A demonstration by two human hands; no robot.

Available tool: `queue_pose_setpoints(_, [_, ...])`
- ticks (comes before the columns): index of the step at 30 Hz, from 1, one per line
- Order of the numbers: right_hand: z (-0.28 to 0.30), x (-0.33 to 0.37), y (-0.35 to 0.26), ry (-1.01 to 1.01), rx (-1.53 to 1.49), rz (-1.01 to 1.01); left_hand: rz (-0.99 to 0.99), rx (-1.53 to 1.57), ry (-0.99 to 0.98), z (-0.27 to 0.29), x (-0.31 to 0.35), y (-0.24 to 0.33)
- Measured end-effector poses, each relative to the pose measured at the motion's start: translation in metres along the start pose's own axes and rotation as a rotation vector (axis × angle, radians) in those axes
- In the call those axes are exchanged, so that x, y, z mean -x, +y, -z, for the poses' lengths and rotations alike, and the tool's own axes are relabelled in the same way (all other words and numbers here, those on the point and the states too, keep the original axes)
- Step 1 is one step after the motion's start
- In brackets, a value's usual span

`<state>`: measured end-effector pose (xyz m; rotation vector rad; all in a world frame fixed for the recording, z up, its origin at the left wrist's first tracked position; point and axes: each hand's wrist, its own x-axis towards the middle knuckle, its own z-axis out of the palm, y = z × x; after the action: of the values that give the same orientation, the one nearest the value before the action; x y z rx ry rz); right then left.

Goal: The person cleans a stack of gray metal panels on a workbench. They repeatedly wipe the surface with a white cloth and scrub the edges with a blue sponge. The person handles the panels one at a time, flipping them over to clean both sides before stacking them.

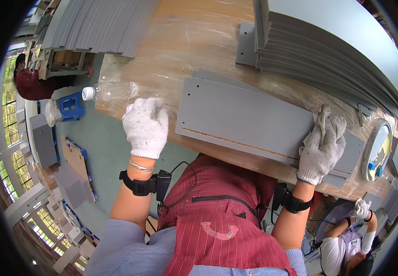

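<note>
A flat grey board [245,119] lies across the worktable, with small holes at its left end and a brown groove along its near edge. At least one more grey board shows from under it. My right hand [321,152], in a soiled white glove, presses a crumpled greyish cloth [322,120] onto the board's right end. Left of the board, by the table's edge, my left hand [146,124] is curled closed in a white knitted glove and apart from the board. Its palm side is hidden. Beside its fingertips lies a clear plastic bottle [113,91] with a white cap.
Tall stacks of grey boards [318,50] stand at the back right, with another row of grey panels [97,25] at the back left. A round tub lid [377,149] sits at the table's right end. A blue stool [71,106] and co-workers [37,83] are farther off.
</note>
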<state>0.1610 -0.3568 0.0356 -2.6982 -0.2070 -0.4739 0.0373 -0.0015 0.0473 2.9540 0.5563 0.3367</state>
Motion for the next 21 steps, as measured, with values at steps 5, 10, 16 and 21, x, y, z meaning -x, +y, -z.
queue_pose_setpoints(5, [-0.006,0.004,0.002,0.006,0.067,0.029,0.834,1.255,-0.632,0.015,0.037,-0.013])
queue_pose_setpoints(10, [-0.019,-0.002,-0.06,-0.091,-0.091,0.2,0.891,1.654,-0.626,0.009,0.051,-0.009])
queue_pose_setpoints(16, [-0.061,0.039,-0.249,-0.667,-0.278,0.578,0.75,1.766,-0.706,-0.032,0.071,-0.04])
queue_pose_setpoints(21, [-0.034,0.038,-0.254,-0.913,-0.967,0.438,0.28,1.287,-0.671,-0.044,0.067,-0.058])
